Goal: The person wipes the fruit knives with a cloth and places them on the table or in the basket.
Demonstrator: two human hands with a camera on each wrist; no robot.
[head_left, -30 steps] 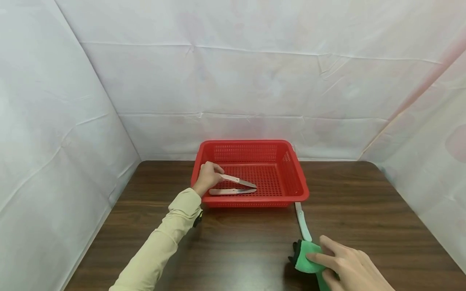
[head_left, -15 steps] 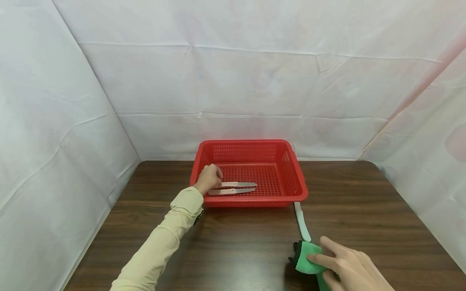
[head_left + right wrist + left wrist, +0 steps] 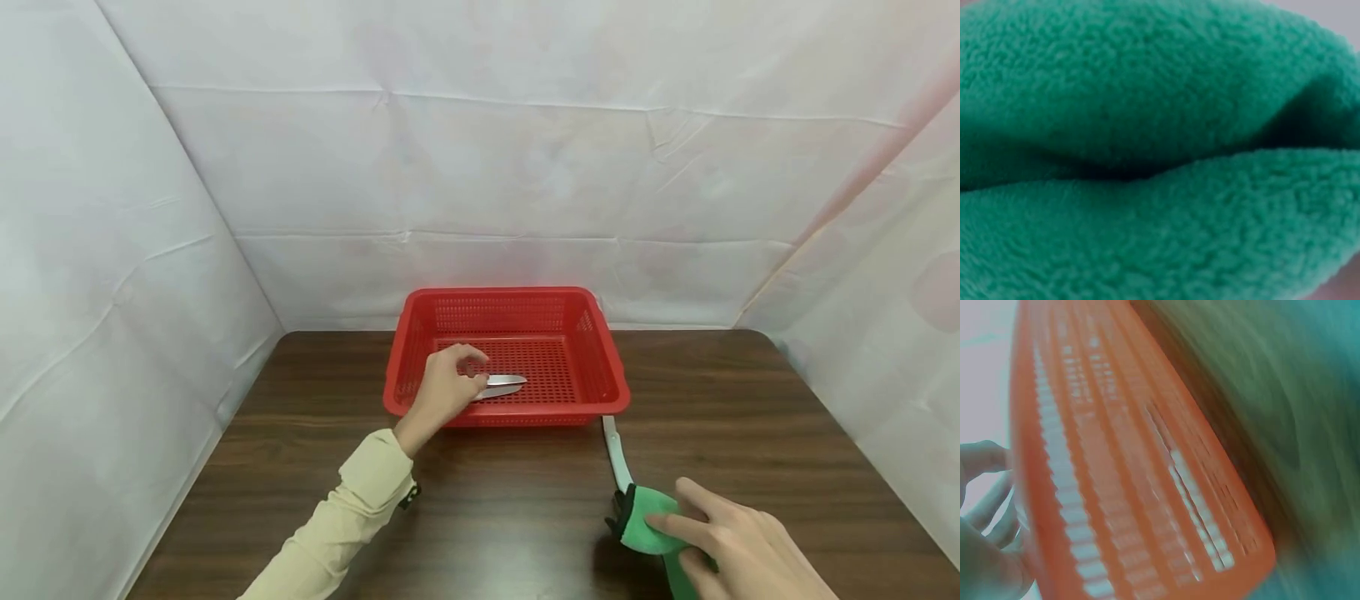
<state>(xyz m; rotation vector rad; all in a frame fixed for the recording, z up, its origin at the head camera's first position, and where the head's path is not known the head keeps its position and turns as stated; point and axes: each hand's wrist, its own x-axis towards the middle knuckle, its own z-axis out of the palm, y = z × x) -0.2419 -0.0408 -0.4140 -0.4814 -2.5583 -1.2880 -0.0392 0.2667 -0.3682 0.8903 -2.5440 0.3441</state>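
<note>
My left hand (image 3: 444, 385) is curving, thumb and finger parted, by two knives (image 3: 508, 380) in the basket's (image 3: 525, 411) near side, my right (image 3: 742, 546) is pinching cloth (image 3: 637, 530), and careless reaching could be inviting a cut.

Red latticed basket (image 3: 525, 410), green cloth (image 3: 640, 533), brown wood-grained table (image 3: 510, 500)
</note>
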